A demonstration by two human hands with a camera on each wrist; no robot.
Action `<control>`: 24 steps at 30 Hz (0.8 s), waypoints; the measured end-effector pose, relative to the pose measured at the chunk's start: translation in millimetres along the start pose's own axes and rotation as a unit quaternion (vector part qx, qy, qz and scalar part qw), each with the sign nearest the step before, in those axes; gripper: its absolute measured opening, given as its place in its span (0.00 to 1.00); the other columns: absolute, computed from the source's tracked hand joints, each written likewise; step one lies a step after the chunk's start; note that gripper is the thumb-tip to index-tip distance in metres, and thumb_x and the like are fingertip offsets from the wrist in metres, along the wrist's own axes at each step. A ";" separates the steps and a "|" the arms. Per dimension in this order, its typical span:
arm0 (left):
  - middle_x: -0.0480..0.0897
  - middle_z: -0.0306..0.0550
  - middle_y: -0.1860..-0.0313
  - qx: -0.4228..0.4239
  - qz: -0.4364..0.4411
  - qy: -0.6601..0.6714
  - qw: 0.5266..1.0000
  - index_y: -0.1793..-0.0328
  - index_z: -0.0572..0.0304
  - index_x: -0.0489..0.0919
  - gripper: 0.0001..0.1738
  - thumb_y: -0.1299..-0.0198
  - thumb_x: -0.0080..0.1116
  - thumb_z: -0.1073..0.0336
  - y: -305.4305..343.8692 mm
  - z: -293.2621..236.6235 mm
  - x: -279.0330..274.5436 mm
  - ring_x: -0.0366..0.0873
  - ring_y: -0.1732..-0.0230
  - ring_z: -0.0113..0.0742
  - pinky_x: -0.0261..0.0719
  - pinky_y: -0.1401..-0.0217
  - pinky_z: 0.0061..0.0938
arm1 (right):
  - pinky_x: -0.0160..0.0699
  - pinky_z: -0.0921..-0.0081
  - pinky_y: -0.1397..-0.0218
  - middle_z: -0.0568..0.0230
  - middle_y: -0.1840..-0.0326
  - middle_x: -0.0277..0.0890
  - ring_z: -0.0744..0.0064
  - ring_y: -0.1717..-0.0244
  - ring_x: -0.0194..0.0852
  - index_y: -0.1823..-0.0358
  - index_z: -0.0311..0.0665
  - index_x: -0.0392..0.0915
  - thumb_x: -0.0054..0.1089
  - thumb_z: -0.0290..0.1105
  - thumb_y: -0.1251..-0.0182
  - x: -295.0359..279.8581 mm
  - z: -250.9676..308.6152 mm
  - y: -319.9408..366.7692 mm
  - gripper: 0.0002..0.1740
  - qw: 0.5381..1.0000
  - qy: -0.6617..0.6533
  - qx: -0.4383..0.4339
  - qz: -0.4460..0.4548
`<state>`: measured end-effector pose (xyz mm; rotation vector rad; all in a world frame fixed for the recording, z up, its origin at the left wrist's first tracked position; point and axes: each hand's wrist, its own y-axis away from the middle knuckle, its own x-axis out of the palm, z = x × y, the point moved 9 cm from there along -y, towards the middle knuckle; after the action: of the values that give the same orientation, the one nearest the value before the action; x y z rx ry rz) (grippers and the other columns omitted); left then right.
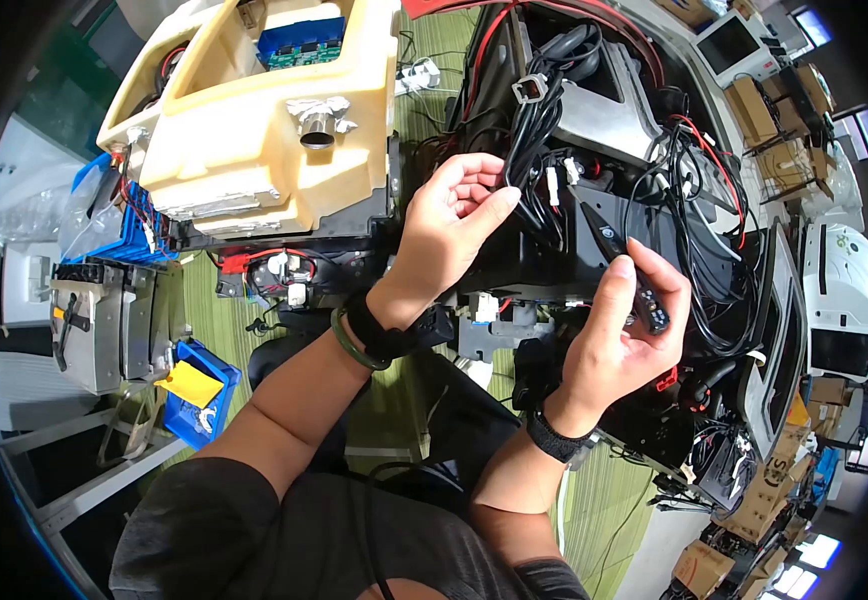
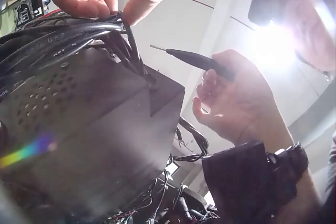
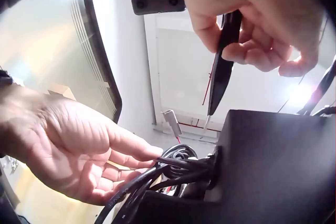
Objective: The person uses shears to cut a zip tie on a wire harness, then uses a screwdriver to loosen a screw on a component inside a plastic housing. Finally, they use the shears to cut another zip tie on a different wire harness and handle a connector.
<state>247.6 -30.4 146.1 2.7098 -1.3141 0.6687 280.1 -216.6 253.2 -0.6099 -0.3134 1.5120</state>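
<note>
My left hand [image 1: 451, 215] pinches strands of a black cable bundle [image 1: 536, 125] between thumb and fingers. In the right wrist view, these black cables [image 3: 181, 169] run into the side of a black box [image 3: 278, 155]. To the right, my right hand [image 1: 629, 325] holds a black pen-shaped tool [image 1: 605, 236] with small printed marks near its back end. A thin bare metal tip projects from the tool [image 2: 190, 59] in the left wrist view, pointing toward the cables and apart from them. White connectors [image 1: 554, 185] sit just beyond the left hand.
A cream foam-like housing [image 1: 254, 165] with a metal pipe stands on the left. Loose black cables [image 1: 689, 270] hang beyond the right hand, and a grey metal bracket [image 1: 604, 115] lies behind. A blue bin [image 1: 222, 420] is on the floor at lower left.
</note>
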 end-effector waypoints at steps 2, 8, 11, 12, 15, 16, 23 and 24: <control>0.76 0.36 0.60 0.003 0.001 0.004 1.000 0.49 0.64 0.73 0.17 0.43 0.63 0.70 -0.3 1.1 1.1 0.70 0.63 0.19 0.71 0.58 0.15 | 0.65 0.78 0.58 0.65 0.70 0.72 0.73 0.65 0.67 0.63 0.32 0.79 0.63 0.24 0.47 4.4 -0.4 0.9 0.09 1.000 0.006 0.013 0.013; 0.76 0.35 0.61 0.001 0.008 0.016 1.000 0.49 0.64 0.74 0.16 0.43 0.63 0.70 0.0 0.2 0.3 0.70 0.64 0.18 0.71 0.59 0.14 | 0.64 0.78 0.60 0.65 0.70 0.72 0.73 0.67 0.66 0.63 0.33 0.79 0.63 0.23 0.48 9.8 -3.3 3.4 0.09 1.000 0.012 0.016 0.024; 0.75 0.37 0.57 -0.027 0.016 0.004 0.999 0.47 0.66 0.72 0.17 0.42 0.60 0.74 0.8 1.0 1.7 0.70 0.58 0.20 0.71 0.50 0.16 | 0.65 0.78 0.61 0.64 0.70 0.72 0.72 0.67 0.67 0.63 0.34 0.79 0.63 0.23 0.48 10.9 -6.3 3.2 0.09 0.999 0.022 0.003 0.029; 0.75 0.37 0.57 -0.028 0.017 0.012 0.999 0.47 0.66 0.72 0.17 0.42 0.60 0.74 0.7 2.2 1.7 0.70 0.58 0.20 0.71 0.50 0.16 | 0.66 0.78 0.61 0.64 0.69 0.73 0.71 0.67 0.67 0.63 0.34 0.79 0.63 0.23 0.48 11.5 -6.6 3.2 0.09 0.999 0.027 -0.004 0.030; 0.75 0.37 0.57 -0.028 0.017 0.014 0.999 0.47 0.66 0.72 0.17 0.42 0.60 0.74 0.6 0.6 1.8 0.70 0.58 0.20 0.71 0.51 0.16 | 0.67 0.77 0.60 0.63 0.69 0.73 0.71 0.66 0.68 0.63 0.34 0.79 0.63 0.23 0.49 13.7 -6.0 3.5 0.10 0.999 0.025 -0.012 0.029; 0.75 0.37 0.57 -0.027 0.016 0.010 0.999 0.47 0.66 0.72 0.17 0.42 0.60 0.74 0.6 -0.1 1.8 0.70 0.58 0.20 0.71 0.51 0.16 | 0.67 0.77 0.60 0.63 0.69 0.73 0.71 0.66 0.68 0.63 0.34 0.79 0.63 0.23 0.49 14.0 -5.8 4.0 0.10 0.999 0.025 -0.012 0.029; 0.75 0.36 0.58 -0.037 0.023 0.024 0.999 0.48 0.66 0.72 0.16 0.42 0.60 0.75 0.1 3.2 1.7 0.71 0.59 0.20 0.71 0.51 0.16 | 0.68 0.77 0.59 0.63 0.68 0.74 0.71 0.65 0.69 0.63 0.34 0.79 0.63 0.23 0.49 16.4 -8.5 4.7 0.10 0.999 0.042 -0.010 0.033; 0.75 0.36 0.58 -0.036 0.022 0.023 0.999 0.48 0.66 0.72 0.16 0.42 0.60 0.74 0.3 2.8 1.4 0.71 0.58 0.21 0.71 0.51 0.16 | 0.68 0.77 0.59 0.63 0.68 0.74 0.71 0.65 0.69 0.63 0.34 0.79 0.63 0.23 0.50 17.0 -7.9 4.7 0.10 0.998 0.045 -0.016 0.034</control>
<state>249.1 -32.3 144.1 2.6014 -1.3628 0.6685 281.5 -201.6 241.2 -0.7177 -0.2492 1.5429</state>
